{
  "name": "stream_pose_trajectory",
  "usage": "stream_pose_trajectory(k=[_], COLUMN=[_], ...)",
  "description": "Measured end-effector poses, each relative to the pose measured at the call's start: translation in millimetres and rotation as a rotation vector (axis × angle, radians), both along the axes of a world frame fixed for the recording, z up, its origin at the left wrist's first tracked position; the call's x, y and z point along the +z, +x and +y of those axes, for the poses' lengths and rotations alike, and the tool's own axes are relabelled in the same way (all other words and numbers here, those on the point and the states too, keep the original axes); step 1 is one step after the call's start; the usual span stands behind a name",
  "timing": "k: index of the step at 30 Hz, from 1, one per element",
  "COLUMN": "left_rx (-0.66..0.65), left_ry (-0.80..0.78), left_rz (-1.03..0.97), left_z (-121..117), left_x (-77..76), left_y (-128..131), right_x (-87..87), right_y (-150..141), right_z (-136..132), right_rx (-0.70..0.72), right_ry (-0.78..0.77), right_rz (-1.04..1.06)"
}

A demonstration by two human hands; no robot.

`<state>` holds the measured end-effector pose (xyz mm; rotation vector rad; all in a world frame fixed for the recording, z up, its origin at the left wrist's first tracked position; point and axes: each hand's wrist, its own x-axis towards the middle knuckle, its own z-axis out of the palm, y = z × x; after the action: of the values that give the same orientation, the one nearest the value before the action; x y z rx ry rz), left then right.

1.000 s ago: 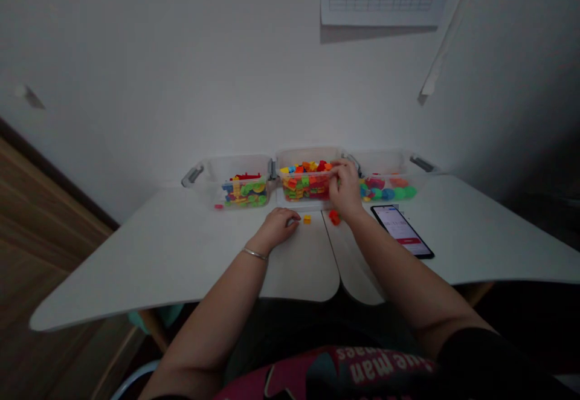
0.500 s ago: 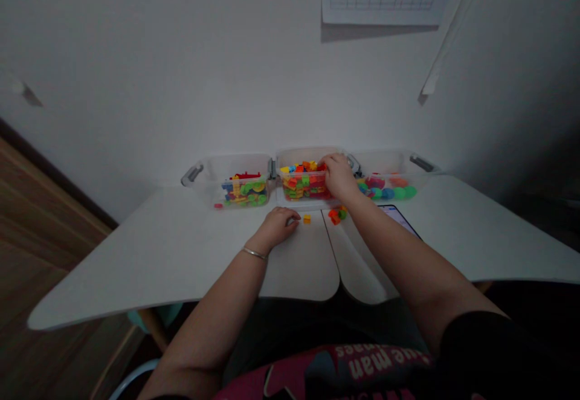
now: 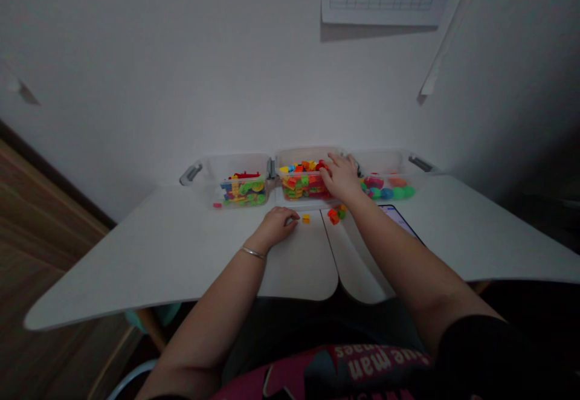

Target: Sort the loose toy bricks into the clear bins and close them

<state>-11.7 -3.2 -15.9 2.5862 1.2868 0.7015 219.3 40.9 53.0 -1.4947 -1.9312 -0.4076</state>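
Observation:
My right hand (image 3: 343, 177) is at the right end of the middle clear bin (image 3: 312, 197), fingers apart over its rim. The thumb is close to a red piece (image 3: 321, 165) among the colourful plastic building blocks (image 3: 304, 181) inside; nothing shows in the grasp. On the tabletop lies my left hand (image 3: 277, 226), loosely curved, with a gap between thumb and fingers and nothing visible in it. Just right of its fingertips sits a small yellow-orange block (image 3: 306, 219). A little cluster of orange, green and yellow blocks (image 3: 335, 214) lies below my right wrist.
To the left, another clear bin (image 3: 240, 197) contains mixed pieces, and the right bin (image 3: 385, 161) holds round green, blue and red ones. A tablet or phone (image 3: 401, 222) lies partly beneath my right forearm. The white table (image 3: 158, 255) meets the wall behind.
My right hand has drawn slightly back toward me and its fingers have spread, showing more of the red piece. My left hand and the loose blocks stay put.

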Motion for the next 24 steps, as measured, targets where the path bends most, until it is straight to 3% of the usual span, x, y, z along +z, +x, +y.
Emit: stream_pose_trajectory(k=[5, 15, 24], left_rx=[-0.018, -0.043, -0.034], left_ry=[0.008, 0.019, 0.008], left_rz=[-0.016, -0.028, -0.017], left_z=[-1, -3, -4], left_x=[2.2, 3.2, 5.5], left_y=[-2, -2, -1], right_x=[-13.0, -69.0, -91.4], right_y=[7, -4, 3], right_z=[-19, -81, -81], right_rx=[0.106, 0.001, -0.090], right_ry=[0.072, 0.019, -0.173], right_rz=[0.086, 0.137, 0.294])
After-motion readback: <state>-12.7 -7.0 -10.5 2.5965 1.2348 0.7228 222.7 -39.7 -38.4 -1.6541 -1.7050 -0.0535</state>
